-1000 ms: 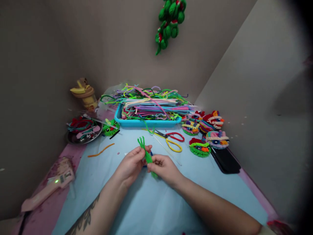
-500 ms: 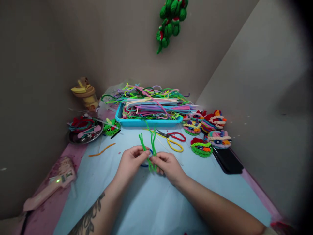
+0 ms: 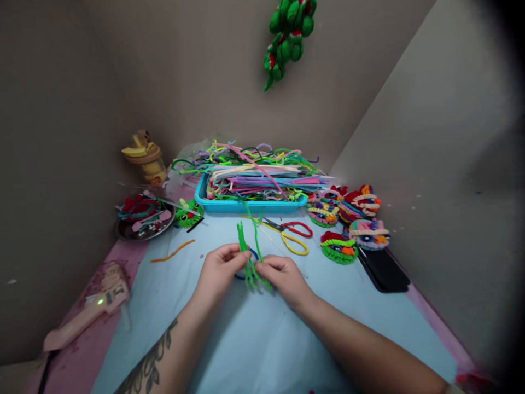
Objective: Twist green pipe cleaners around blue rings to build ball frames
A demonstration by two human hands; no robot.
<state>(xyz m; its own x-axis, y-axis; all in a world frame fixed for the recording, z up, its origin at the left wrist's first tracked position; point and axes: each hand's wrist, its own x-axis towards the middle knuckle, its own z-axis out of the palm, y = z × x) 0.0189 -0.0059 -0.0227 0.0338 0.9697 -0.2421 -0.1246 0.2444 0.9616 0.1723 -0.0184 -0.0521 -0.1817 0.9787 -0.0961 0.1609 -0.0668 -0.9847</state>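
Observation:
Several green pipe cleaners (image 3: pixel 241 239) stand bunched between the thumb and fingers of my left hand (image 3: pixel 223 268), their lower ends splayed below it. My right hand (image 3: pixel 282 275), a little to the right, pinches another green pipe cleaner (image 3: pixel 257 241), which reaches up toward the tray. A blue loop (image 3: pixel 241 277) shows partly behind the hands; they hide the rest of it. Beyond my right hand lie scissors (image 3: pixel 293 230) with one red and one yellow handle, blades apart.
A blue tray (image 3: pixel 252 207) heaped with colourful pipe cleaners is at the back. Fuzzy animal heads (image 3: pixel 339 247) and a black phone (image 3: pixel 383 271) lie right. At left are a metal bowl (image 3: pixel 150 234), an orange pipe cleaner (image 3: pixel 174 251), a pink glue gun (image 3: pixel 88 314) and a tumbler (image 3: pixel 145 158).
The green pipe cleaners have gathered more into my left hand, and fewer show in my right. Both hands stay in nearly the same place.

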